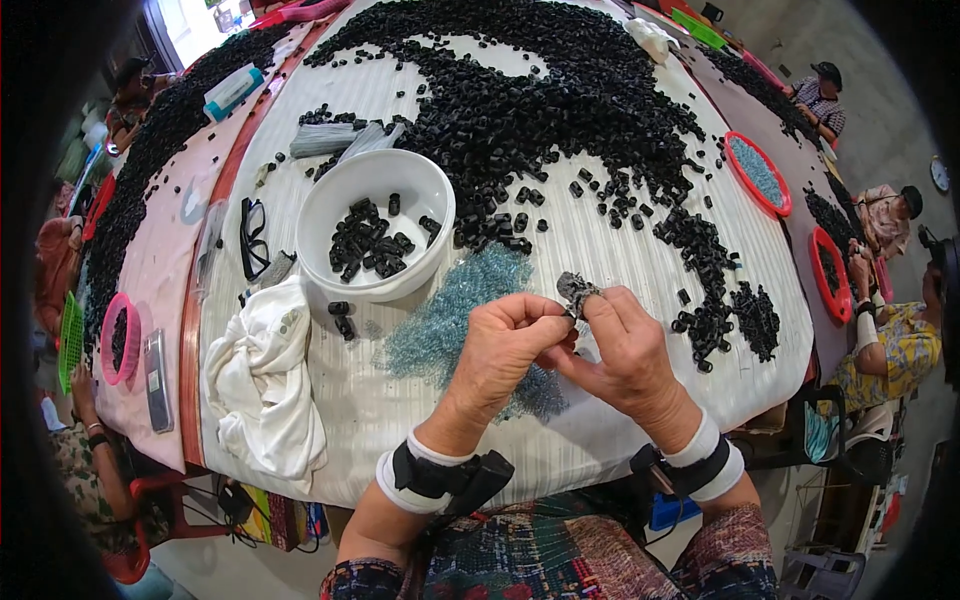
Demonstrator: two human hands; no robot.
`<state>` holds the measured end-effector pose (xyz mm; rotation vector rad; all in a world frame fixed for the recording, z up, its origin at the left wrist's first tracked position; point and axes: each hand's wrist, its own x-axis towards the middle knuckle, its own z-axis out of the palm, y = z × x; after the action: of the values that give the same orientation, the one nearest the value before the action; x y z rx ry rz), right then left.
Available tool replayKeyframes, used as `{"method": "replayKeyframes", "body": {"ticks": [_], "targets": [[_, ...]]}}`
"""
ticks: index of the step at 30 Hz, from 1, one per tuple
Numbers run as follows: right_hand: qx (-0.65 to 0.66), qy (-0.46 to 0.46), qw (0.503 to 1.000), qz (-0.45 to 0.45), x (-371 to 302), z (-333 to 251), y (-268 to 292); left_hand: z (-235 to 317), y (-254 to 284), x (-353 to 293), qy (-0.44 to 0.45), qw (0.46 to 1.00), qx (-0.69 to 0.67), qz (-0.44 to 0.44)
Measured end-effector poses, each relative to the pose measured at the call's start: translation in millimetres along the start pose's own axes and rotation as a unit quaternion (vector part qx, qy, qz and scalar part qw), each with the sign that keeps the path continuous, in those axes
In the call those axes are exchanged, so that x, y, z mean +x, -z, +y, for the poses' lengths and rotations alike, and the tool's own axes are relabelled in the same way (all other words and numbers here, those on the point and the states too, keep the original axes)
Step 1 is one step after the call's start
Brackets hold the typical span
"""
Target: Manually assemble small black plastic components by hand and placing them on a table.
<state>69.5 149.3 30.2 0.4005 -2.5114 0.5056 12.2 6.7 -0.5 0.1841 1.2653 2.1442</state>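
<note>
Patterned garment [540, 550] lies nearest, below the worker's wrists. Left hand [505, 345]: thumb and index finger pinch a small dark piece [573, 314], mostly hidden between the fingertips. Right hand [635, 350]: fingers curled inward, crumpled grey scrap [578, 288] at the index tip; whether gripped or worn, cannot tell. Translucent blue pieces [440, 320] heap left of and below the fingers; black cylindrical fittings [470, 120] pile beyond. Judgement: a light, steady pinch, hands braced together, suits so small a piece.
</note>
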Motion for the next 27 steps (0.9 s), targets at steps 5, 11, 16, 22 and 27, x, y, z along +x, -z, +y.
{"method": "replayKeyframes", "body": {"ticks": [5, 11, 16, 22, 27], "targets": [[-0.021, 0.002, 1.000, -0.016, -1, 0, 2, -1, 0, -1, 0.003, 1.000, 0.031, 0.001], [-0.018, -0.014, 0.999, -0.024, -5, 1, 3, 1, -1, -2, 0.013, 0.998, 0.066, 0.004], [-0.003, -0.010, 1.000, -0.015, -7, 2, -1, 2, 0, -2, 0.024, 0.995, 0.100, 0.006], [0.011, 0.003, 1.000, 0.001, -9, 5, -3, 4, 0, -2, 0.028, 0.993, 0.116, -0.006], [0.009, 0.014, 1.000, 0.000, -11, 4, 0, 4, -1, -2, 0.028, 0.991, 0.128, -0.020]]}}
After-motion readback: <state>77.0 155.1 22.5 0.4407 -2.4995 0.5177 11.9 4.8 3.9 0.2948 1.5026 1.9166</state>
